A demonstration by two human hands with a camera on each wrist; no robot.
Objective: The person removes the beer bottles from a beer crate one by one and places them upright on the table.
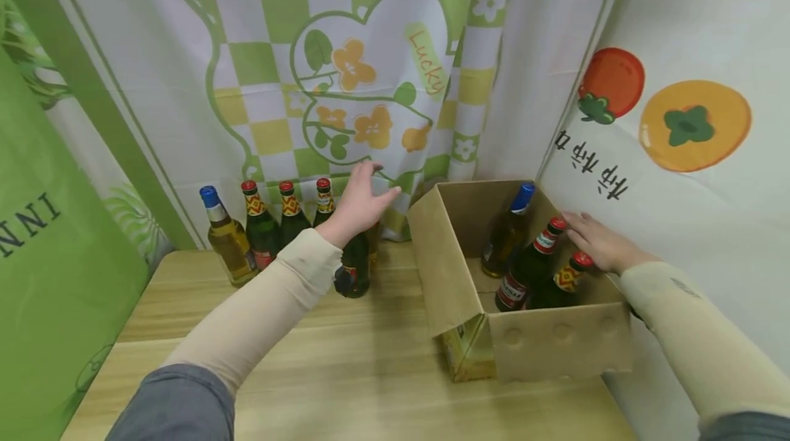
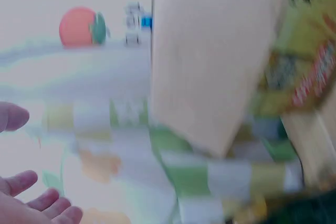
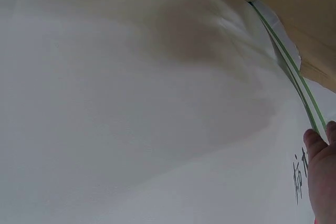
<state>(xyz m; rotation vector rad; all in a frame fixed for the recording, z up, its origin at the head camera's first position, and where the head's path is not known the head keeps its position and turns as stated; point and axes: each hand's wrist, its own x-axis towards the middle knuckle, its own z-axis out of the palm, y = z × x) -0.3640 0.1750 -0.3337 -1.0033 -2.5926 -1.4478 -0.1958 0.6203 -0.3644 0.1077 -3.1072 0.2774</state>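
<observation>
My left hand [image 1: 360, 199] hovers over the row of bottles at the back of the table, thumb and fingers spread, holding nothing. Below it, a green bottle [image 1: 354, 269] is partly covered by my wrist. To its left stand several more bottles: red-capped green ones [image 1: 262, 227] and a yellowish beer bottle with a blue top [image 1: 231, 239]. My right hand [image 1: 597, 241] is at the right side of an open cardboard box [image 1: 558, 345], fingers extended near a red-capped bottle [image 1: 532, 266]. Inside the box are also a blue-topped bottle [image 1: 506, 239] and another red-capped bottle [image 1: 564, 280].
The box stands on the right of a wooden table [image 1: 321, 372], its front flap [image 1: 450, 256] and side flap folded outward. A checkered curtain [image 1: 259, 70] hangs close behind the bottles. White cloth with fruit prints [image 1: 694, 125] borders the right side.
</observation>
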